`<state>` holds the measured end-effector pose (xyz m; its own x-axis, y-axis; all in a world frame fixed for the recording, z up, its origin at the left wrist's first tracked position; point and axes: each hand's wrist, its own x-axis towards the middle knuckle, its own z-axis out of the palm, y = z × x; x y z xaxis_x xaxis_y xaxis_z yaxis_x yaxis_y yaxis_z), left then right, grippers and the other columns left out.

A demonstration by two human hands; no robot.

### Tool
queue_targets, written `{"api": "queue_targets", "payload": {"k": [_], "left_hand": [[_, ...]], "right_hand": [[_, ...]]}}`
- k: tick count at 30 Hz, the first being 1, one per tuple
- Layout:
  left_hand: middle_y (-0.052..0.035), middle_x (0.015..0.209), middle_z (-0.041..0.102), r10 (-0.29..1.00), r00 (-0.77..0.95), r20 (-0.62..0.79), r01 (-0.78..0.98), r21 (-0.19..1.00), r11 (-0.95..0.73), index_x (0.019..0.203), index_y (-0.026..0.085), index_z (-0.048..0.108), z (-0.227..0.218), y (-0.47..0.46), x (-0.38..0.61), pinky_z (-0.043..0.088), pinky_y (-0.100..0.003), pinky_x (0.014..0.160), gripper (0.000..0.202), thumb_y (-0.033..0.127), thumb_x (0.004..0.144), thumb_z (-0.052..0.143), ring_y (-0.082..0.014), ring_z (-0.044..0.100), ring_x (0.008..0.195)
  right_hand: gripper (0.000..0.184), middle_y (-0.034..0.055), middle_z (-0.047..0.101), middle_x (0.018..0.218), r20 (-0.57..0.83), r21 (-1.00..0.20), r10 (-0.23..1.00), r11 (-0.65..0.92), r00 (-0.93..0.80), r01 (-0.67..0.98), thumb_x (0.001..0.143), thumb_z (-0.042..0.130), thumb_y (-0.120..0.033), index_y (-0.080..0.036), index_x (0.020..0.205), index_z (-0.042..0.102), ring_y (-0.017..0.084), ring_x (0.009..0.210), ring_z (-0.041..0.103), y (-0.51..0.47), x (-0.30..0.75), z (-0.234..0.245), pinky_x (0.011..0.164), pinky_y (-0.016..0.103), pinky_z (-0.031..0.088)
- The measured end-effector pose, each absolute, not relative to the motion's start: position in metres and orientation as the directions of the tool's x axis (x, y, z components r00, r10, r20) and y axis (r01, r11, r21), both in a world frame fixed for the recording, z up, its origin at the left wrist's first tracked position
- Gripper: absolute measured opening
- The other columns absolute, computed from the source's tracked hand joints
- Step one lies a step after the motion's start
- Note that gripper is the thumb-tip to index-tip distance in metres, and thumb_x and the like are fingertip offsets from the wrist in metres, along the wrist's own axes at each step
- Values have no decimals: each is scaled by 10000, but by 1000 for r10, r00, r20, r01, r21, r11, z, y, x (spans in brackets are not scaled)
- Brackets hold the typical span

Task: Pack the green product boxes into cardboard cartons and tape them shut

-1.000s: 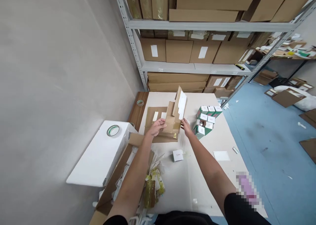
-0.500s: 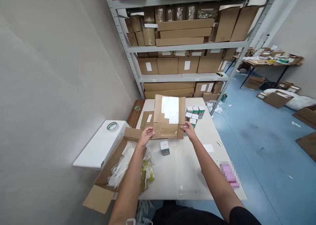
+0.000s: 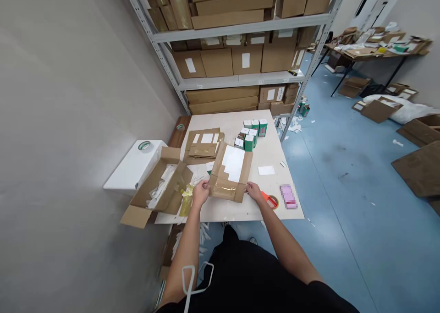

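A flattened cardboard box (image 3: 223, 187) with white labels and clear tape is held above the table, tilted. My left hand (image 3: 200, 193) grips its lower left edge and my right hand (image 3: 253, 191) grips its lower right edge. Behind it to the left lie flattened cardboard boxes (image 3: 203, 151), also labelled. Beyond its upper right corner stand several small green and white boxes (image 3: 249, 142). The cardboard partly covers another small box (image 3: 209, 166). Beside my right forearm lies an orange tape dispenser (image 3: 271, 200).
An open carton (image 3: 175, 189) holding white packing material stands at the table's left. A white paper (image 3: 266, 170) and a pixelated pink item (image 3: 288, 196) lie on the right side of the table (image 3: 240, 212). Metal shelving (image 3: 240, 80) with cartons rises behind. A tape roll (image 3: 144, 145) sits on a white box.
Both hands have brought the flattened cardboard box nearer to my body, and it has turned slightly. The camera view has shifted, revealing the flattened boxes behind and the tape dispenser.
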<state>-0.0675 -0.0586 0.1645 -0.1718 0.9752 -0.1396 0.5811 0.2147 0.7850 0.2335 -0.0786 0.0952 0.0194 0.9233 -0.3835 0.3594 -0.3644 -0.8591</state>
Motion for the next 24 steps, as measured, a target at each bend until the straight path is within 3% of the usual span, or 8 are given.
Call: {"api": "queue_targets", "payload": {"k": [3,5,8,10,13,17,21,24], "left_hand": [[-57,971,788,955,-159,-252,670,683,292,975,210,709,146,-84,-46,548,-302,886,233,113,774,645,-228,741,982],[-68,983,791,933,-156,-324,705,625,335,946,204,699,136,-97,-24,535,-288,864,211,108,761,667,-227,740,973],[-85,1022,791,903,-246,-352,722,555,413,945,208,681,126,-108,10,525,-294,853,183,186,769,726,-245,737,997],[-82,1010,790,901,-269,-340,709,563,424,963,211,667,122,-111,28,528,-296,858,185,234,791,734,-243,738,992],[-70,957,786,921,-203,-334,637,669,383,1025,203,654,117,-111,45,550,-294,854,231,275,822,738,-223,745,940],[-91,1012,762,910,-59,-411,366,839,403,1157,187,638,112,-97,46,574,-265,730,356,468,938,648,-181,758,826],[-145,1301,680,889,-184,-419,295,840,456,1341,200,575,106,-59,24,555,-223,684,537,573,957,605,-173,748,919],[-174,1456,597,875,-214,-434,305,821,482,1497,213,464,102,-23,8,568,-245,737,665,593,964,584,-207,700,1081]], "right_hand": [[549,166,745,1212,-511,-708,860,-422,2,566,802,693,-325,-127,1313,663,311,1163,702,-112,234,79,999,415,542],[652,181,721,1283,-534,-707,842,-397,-74,586,792,739,-292,-119,1408,614,313,1191,694,-132,228,74,1027,400,528],[824,133,649,1422,-462,-761,849,-230,-258,606,786,790,-292,-202,1545,484,284,1282,641,-156,211,73,1060,376,511],[892,110,567,1516,-355,-772,890,-108,-285,626,788,805,-308,-258,1588,412,283,1381,555,-166,198,76,1111,390,476],[722,109,566,1502,-267,-717,948,-75,-174,693,902,667,-271,-267,1580,420,285,1374,542,-170,188,80,1124,400,458],[530,116,672,1356,-242,-696,969,-144,-42,703,990,432,-196,-216,1512,520,277,1227,633,-162,204,86,1051,353,479],[391,128,748,1029,-261,-717,963,-243,72,654,1003,404,-297,-176,1229,700,300,990,686,-159,238,86,923,366,510],[318,96,714,858,-267,-764,958,-277,105,583,972,450,-363,-195,995,719,288,860,665,-165,259,79,851,376,526]]}}
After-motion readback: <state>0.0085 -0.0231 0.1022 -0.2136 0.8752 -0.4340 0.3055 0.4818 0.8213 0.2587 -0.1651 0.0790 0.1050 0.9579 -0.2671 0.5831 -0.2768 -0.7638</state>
